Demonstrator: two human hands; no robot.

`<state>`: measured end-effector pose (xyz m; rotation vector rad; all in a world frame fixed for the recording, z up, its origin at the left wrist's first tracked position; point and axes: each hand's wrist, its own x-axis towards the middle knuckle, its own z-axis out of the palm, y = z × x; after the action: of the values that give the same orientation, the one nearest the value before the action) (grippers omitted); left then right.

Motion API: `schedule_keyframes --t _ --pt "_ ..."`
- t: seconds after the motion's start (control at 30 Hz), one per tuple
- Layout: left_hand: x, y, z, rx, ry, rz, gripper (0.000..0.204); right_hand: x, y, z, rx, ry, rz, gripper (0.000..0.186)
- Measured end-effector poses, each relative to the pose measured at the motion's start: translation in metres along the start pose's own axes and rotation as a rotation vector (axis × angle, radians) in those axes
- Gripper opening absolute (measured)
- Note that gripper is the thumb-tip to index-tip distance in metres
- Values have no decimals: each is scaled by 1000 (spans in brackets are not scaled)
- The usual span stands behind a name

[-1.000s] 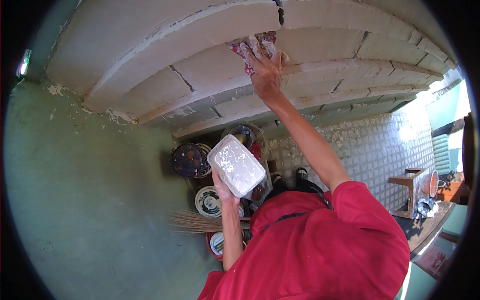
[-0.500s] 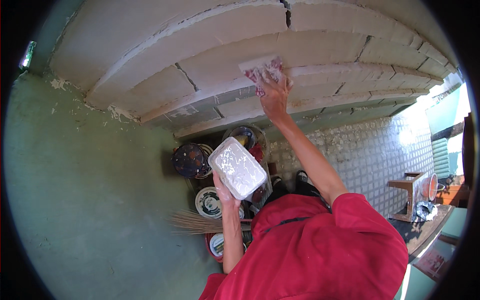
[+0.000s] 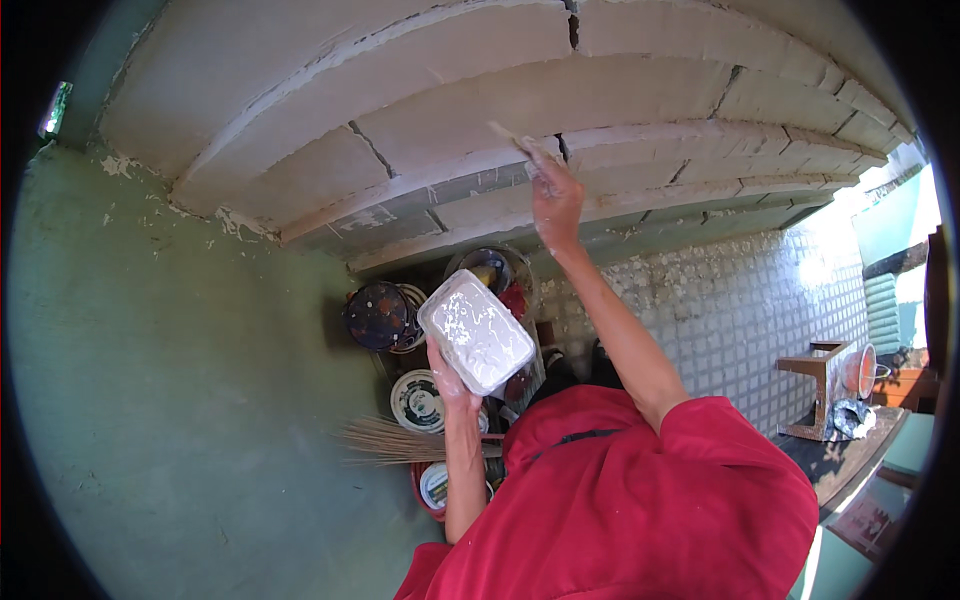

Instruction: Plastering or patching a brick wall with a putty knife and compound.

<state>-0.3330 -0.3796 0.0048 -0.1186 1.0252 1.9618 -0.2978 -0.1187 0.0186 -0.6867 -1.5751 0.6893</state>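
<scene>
My left hand (image 3: 453, 378) supports a white rectangular plastic tub (image 3: 476, 335) from below and its near side; white paste streaks the tub. My right hand (image 3: 556, 203), smeared with white, is raised against the block wall (image 3: 640, 90). Its fingers are closed on a thin putty spreader (image 3: 513, 134), seen almost edge-on, beside a dark vertical gap (image 3: 562, 147) between blocks. Whether the spreader's edge touches the wall I cannot tell. Pale filler lies along the wall's horizontal seams.
Below the tub stand a dark paint-spotted bucket (image 3: 377, 315) and a white-lidded pail (image 3: 417, 402). A straw broom (image 3: 388, 441) lies beside them. On the left is a green wall (image 3: 190, 380); to the right, a tiled floor (image 3: 720, 290) and a wooden stool (image 3: 822, 385).
The spreader has turned from its broad, red-and-white face to nearly edge-on. My right hand has rotated and dropped slightly, uncovering the dark gap. The tub has hardly moved.
</scene>
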Motion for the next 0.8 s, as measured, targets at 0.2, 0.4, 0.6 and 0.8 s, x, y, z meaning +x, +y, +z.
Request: schedule_keyframes --t 0.2,0.4,0.6,0.8 --pt "2 -1 -5 20 -29 23 60 15 12 -24 66 -44 326 31" --pt "3 6 -14 -29 -9 22 60 96 -21 -59 -398 -359 -100 32" --pt "10 6 -9 -16 0 17 60 130 -3 -31 -746 -757 -362 25" --pt "13 3 -6 -7 13 -4 59 119 22 -20 -852 -690 -468 26"
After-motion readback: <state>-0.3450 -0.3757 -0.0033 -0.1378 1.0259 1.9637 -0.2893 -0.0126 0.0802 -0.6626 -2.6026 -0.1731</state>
